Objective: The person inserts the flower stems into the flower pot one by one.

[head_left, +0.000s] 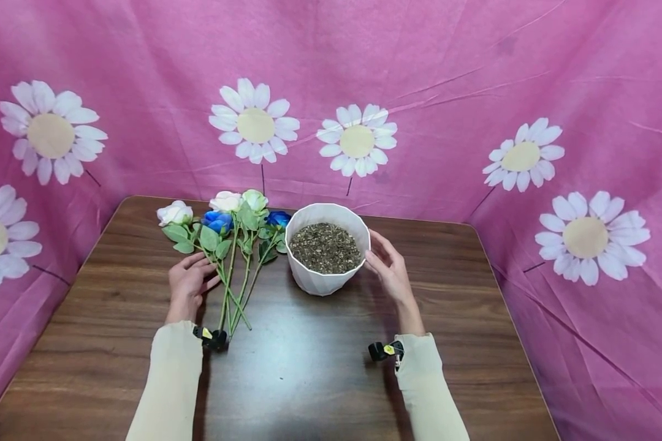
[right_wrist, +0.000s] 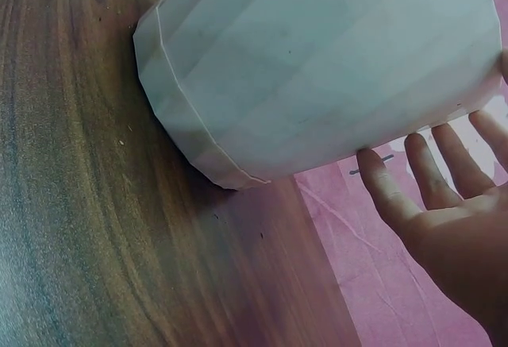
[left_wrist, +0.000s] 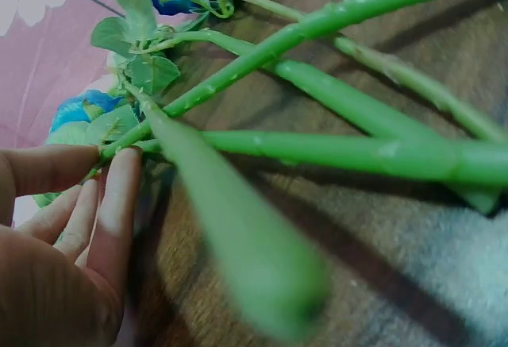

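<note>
Several roses in white, cream and blue lie on the table with their green stems crossing toward me. My left hand is at the left of the bunch; its thumb and a finger pinch a stem below the leaves. One thick stem end points at the left wrist camera. A white faceted pot filled with dark soil stands right of the roses. My right hand rests against the pot's right side, fingertips touching its wall, fingers extended, and thumb by the rim.
The brown wooden table carries everything. Behind it and at both sides hangs a pink curtain printed with white daisies. A small black camera is strapped to the left wrist, another to the right.
</note>
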Demonstrator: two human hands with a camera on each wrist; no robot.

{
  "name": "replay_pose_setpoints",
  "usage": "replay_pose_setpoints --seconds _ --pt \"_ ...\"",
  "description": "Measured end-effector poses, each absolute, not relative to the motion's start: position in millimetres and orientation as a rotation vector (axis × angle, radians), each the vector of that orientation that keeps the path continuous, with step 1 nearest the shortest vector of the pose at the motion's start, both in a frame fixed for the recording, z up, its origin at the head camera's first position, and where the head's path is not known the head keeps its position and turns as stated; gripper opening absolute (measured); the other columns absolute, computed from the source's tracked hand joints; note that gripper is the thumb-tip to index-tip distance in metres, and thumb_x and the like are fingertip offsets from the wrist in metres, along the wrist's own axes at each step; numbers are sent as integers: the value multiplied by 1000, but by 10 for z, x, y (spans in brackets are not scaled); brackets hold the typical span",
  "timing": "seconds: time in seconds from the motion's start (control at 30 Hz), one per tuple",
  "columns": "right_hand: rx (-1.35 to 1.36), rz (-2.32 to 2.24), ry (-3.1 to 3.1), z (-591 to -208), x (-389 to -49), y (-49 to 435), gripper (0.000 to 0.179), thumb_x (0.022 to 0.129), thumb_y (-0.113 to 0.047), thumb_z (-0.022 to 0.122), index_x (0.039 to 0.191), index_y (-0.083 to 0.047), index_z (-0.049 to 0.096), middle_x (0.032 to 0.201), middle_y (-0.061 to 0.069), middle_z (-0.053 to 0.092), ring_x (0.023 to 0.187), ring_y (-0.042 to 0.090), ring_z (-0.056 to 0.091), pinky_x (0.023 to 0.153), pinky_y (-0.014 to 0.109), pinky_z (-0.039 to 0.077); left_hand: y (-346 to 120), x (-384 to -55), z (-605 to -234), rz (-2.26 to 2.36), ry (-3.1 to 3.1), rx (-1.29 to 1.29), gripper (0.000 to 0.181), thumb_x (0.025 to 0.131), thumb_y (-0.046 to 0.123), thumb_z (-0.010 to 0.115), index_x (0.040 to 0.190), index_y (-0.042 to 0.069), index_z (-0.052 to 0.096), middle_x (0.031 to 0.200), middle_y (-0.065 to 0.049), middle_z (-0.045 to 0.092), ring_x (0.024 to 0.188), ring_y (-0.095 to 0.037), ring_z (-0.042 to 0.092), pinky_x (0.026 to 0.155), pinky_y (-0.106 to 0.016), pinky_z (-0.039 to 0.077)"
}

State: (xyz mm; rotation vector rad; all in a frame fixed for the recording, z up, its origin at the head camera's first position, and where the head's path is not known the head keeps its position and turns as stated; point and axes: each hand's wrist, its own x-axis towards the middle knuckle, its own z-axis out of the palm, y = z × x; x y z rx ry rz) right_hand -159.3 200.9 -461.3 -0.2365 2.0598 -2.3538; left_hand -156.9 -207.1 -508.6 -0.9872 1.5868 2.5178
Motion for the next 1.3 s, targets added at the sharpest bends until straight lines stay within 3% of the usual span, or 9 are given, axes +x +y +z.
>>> replay_pose_setpoints --seconds 0.17,0.57,0.8,1.3 --pt "-233 -2399 2006 -4617 -1592 2000 54 98 6 53 150 8 37 146 33 42 115 24 59 86 25 57 -2108 -1582 -5048 2557 1544 -1001 52 93 -16 57 141 0 49 88 3 71 80 -9 69 64 -27 62" --pt "-264 -2403 1976 -4613 -1620 2017 55 98 7 51 151 9 34 147 33 40 117 23 56 89 26 56 -2155 -1618 -4911 2772 1459 -949 41 90 -19 60 124 4 61 95 -5 72 77 -14 71 58 -30 61" --pt "-230 -2398 1957 -4649 -1603 2025 56 99 5 50 152 7 33 148 31 40 121 25 54 91 28 55 -2088 -1644 -4749 2888 1434 -884 40 88 -22 61 114 8 65 93 -6 69 69 -14 70 51 -27 58" --pt "-248 -2376 1967 -4656 -1604 2022 56 99 6 50 153 7 32 151 31 37 124 24 54 94 29 55 -1993 -1711 -4457 3010 1433 -686 36 85 -21 67 108 7 71 86 -5 68 67 -13 70 52 -27 59"
